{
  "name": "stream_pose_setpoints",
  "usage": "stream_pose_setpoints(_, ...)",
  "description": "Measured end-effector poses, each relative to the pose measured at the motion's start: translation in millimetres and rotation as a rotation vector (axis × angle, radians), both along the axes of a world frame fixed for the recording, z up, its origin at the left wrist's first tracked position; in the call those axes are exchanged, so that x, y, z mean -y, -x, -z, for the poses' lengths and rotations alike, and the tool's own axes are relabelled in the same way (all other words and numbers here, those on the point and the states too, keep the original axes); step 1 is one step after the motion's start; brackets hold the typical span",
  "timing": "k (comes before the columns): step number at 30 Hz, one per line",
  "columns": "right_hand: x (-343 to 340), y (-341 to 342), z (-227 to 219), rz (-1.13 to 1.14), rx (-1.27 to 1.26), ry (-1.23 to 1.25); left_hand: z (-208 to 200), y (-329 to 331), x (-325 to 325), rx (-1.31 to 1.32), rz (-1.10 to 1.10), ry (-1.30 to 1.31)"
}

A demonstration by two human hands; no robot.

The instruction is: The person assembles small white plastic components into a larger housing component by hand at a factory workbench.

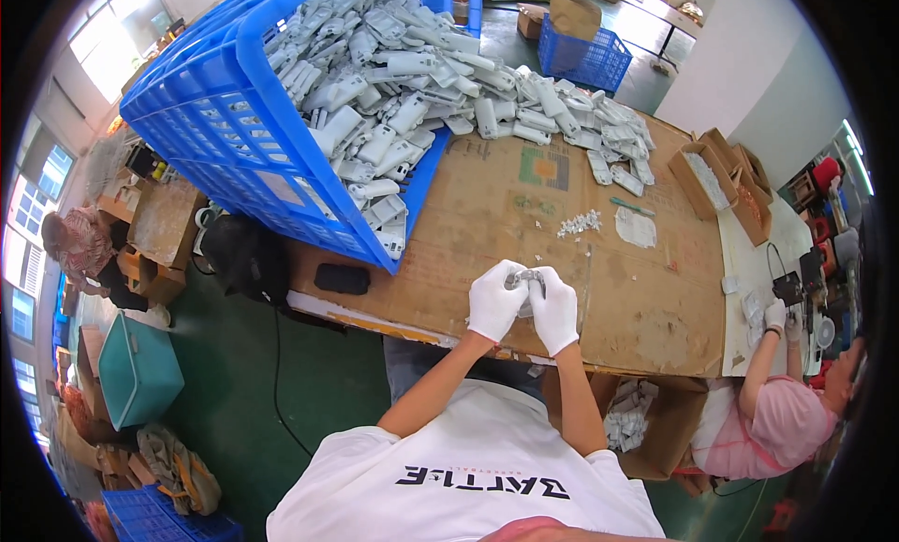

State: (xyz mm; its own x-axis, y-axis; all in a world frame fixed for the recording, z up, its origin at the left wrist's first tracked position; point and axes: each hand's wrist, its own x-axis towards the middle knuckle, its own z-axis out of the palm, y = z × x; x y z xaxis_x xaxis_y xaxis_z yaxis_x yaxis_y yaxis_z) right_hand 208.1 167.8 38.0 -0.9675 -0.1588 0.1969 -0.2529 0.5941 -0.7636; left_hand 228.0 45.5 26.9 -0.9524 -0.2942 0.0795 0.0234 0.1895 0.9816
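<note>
Both my hands wear white gloves and meet near the front edge of the cardboard-covered table (449, 252). Between them is a small greyish part (524, 278), mostly covered by the fingers; its exact kind does not show. My left hand (496, 301) grips it from the left, fingers curled. From the right, my right hand (554, 312) pinches the same part with thumb and fingers. Beyond the hands lies a little heap of tiny white pieces (579, 225), beside a flat whitish pad (636, 228) and a thin green tool (632, 206).
A tipped blue crate (272, 139) spills white plastic housings (407, 111) across the table's far side. A black case (342, 279) lies at front left. Small cardboard boxes (712, 177) stand at right, near a co-worker in pink (773, 420). An open carton (670, 430) sits below the edge.
</note>
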Motion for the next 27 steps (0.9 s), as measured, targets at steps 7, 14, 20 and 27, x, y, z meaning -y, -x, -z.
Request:
stream_pose_setpoints(7, 4.8, 14.6, -12.0, -0.011, 0.106, 0.267, -11.1, 5.6, 8.6, -0.187, 0.010, 0.172)
stream_pose_setpoints(14, -1.8, 11.8, 4.2, -0.059, 0.262, 0.539, -10.3, 1.8, -1.3, -0.187, -0.028, 0.294)
stream_pose_setpoints(20, 4.9, 10.5, 9.3, -0.064, 0.204, 0.667, -16.2, -4.5, -6.3, -0.178, -0.102, 0.353)
stream_pose_setpoints(27, 11.1, 15.0, 11.8, -0.031, 0.198, 0.620, -14.2, -2.5, -9.4, -0.184, -0.143, 0.423)
